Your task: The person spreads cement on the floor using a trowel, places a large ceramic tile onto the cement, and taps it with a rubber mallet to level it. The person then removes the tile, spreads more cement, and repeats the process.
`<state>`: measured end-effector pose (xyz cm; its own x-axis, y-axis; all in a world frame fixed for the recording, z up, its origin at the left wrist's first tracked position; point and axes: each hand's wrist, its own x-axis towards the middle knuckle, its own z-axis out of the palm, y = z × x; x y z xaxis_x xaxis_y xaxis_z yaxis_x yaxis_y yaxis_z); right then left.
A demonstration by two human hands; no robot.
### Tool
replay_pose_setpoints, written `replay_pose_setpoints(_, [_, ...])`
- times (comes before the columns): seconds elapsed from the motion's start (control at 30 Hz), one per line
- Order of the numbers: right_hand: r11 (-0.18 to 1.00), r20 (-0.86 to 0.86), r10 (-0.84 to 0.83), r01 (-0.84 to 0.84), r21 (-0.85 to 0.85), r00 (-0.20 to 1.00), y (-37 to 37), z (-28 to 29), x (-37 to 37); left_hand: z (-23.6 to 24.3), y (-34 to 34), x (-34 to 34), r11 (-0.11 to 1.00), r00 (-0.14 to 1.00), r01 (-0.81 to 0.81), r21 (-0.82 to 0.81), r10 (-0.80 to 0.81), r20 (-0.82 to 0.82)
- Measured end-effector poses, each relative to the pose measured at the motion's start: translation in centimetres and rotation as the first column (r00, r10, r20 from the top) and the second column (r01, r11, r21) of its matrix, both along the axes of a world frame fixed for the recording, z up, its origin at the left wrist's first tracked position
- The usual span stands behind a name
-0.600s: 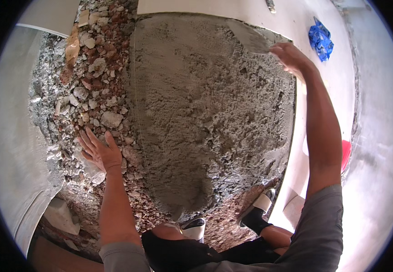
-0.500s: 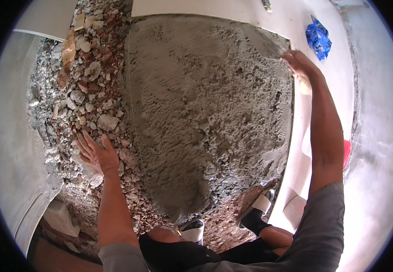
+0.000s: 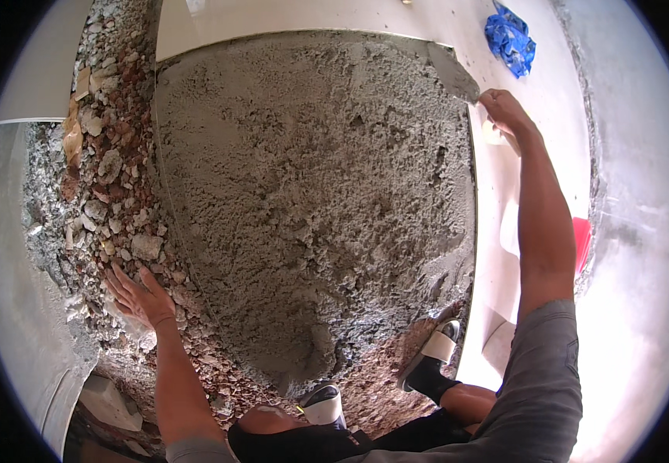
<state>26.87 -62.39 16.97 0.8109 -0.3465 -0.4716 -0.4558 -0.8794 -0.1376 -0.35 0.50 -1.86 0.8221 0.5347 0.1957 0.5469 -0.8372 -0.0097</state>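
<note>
A wide bed of wet grey mortar (image 3: 311, 177) fills the middle, its surface rough and pitted, smoother toward the far edge. At its far right corner my right hand (image 3: 506, 113) is closed around a trowel, whose mortar-coated blade (image 3: 453, 74) points away over the bed's corner. The trowel's handle is mostly hidden in my fingers. On the left, my left hand (image 3: 143, 298) is open, fingers spread, over broken rubble (image 3: 114, 185); whether it presses on the stones I cannot tell.
Pale tiles (image 3: 304, 17) border the mortar at the far side and right. A thin string (image 3: 166, 174) runs along its left edge. A crumpled blue bag (image 3: 510, 42) and a red object (image 3: 581, 243) lie right. My sandalled foot (image 3: 436, 351) stands at the near edge.
The view has shifted, so the mortar bed sits further left and the rubble lower. The trowel blade shows more clearly at the far right corner. My left hand remains spread over the rubble.
</note>
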Motion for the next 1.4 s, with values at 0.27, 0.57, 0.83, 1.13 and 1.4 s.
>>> replay_pose_setpoints(0.27, [0.997, -0.013, 0.056, -0.056, 0.05, 0.998, -1.7, 0.2, 1.3, 0.3, -0.1, 0.2, 1.0, 0.999, -0.022, -0.004, 0.022, -0.027])
replay_pose_setpoints(0.57, [0.901, -0.08, -0.304, 0.314, 0.299, 0.949, -2.4, -0.8, -1.4, 0.0, 0.1, 0.0, 1.0, 1.0, 0.011, -0.01, -0.011, 0.006])
replay_pose_setpoints(0.83, [0.751, -0.006, -0.419, 0.35, 0.56, 0.908, 2.3, -3.0, -6.0, -0.2, 0.3, 0.0, 0.999, 1.0, 0.023, 0.029, -0.023, -0.015])
replay_pose_setpoints(1.13, [0.917, 0.117, 0.327, -0.345, 0.202, 0.938, 17.6, -5.4, -7.2, -0.2, 0.3, 0.0, 0.999, 1.0, -0.015, -0.032, 0.014, -0.017])
replay_pose_setpoints(1.4, [0.976, 0.022, -0.073, 0.076, -0.205, 0.997, 8.2, -3.3, -12.5, -0.1, 0.4, 0.0, 0.999, 1.0, 0.028, -0.02, -0.028, -0.004])
